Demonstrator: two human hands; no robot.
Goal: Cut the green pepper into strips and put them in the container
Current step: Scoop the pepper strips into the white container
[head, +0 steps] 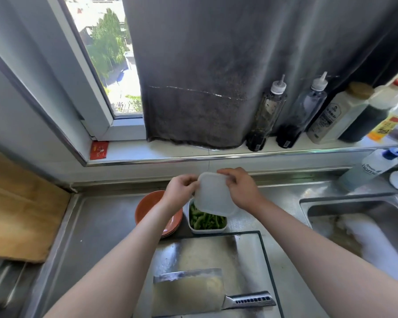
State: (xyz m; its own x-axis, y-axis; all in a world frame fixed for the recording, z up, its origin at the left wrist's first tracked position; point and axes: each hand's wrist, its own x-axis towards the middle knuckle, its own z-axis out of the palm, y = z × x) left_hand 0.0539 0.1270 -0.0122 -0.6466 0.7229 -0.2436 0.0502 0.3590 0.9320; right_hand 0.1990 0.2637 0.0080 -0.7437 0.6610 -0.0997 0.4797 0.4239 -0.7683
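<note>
Positions are given by clock face from the container.

One wooden board (21,214) is noted well apart at nine o'clock, leaning at the counter's edge. One sink (308,204) is recorded at three o'clock. One steel cutting board (248,260) lies just beside the container at six o'clock, and no pepper is seen on it. One cleaver (189,294) is laid flat on that board, handle towards four o'clock, touched by neither hand. A stack of orange bowls (147,210), apparently two, stands just beside the container at nine o'clock.

One translucent lid (214,196) is held tilted over the container's twelve o'clock side. It is gripped at its ten o'clock corner by the left hand (179,189) and at its one o'clock corner by the right hand (241,189), fingers curled round its edge in both cases.

One white container (207,230) is found standing on the counter, uncovered towards six o'clock. The green pepper strips (205,220) are lying inside it, too many and too overlapped to be counted.

The lid is judged light and slightly flexible, and is best held by opposite corners. The container is judged light, rigid and likely to slide on steel, so its walls should be steadied. The strips are judged soft, moist and slippery.
</note>
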